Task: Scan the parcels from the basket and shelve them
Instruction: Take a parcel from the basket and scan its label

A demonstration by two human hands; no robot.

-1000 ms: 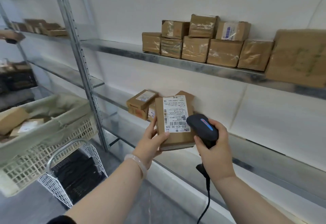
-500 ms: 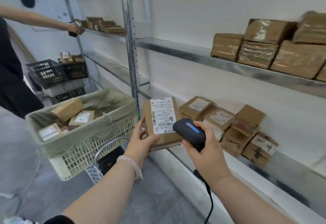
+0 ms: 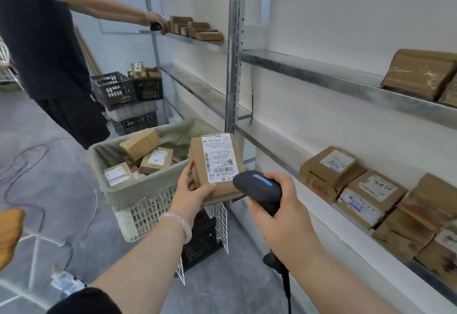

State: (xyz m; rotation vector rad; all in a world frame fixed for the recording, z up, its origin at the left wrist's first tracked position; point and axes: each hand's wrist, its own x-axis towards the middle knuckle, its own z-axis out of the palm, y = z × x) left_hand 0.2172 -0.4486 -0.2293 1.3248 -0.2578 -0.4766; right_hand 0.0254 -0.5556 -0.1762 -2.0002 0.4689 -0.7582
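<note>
A parcel [image 3: 215, 165] is held in the left hand [image 3: 190, 190], with the thumb across its lower label face and a finger along its left edge, long axis pointing up and away. A scanner [image 3: 257, 187] is gripped in the right hand [image 3: 279, 212], fingers wrapped around its handle, head just beside the barcode. The basket [image 3: 138, 190] stands behind, to the left. The lower shelf [image 3: 321, 217] lies to the right, beyond the scanner hand, so a crossing reach is judged likely.

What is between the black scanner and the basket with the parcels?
In the head view, the parcel that the left hand holds lies between the scanner and the basket.
</note>
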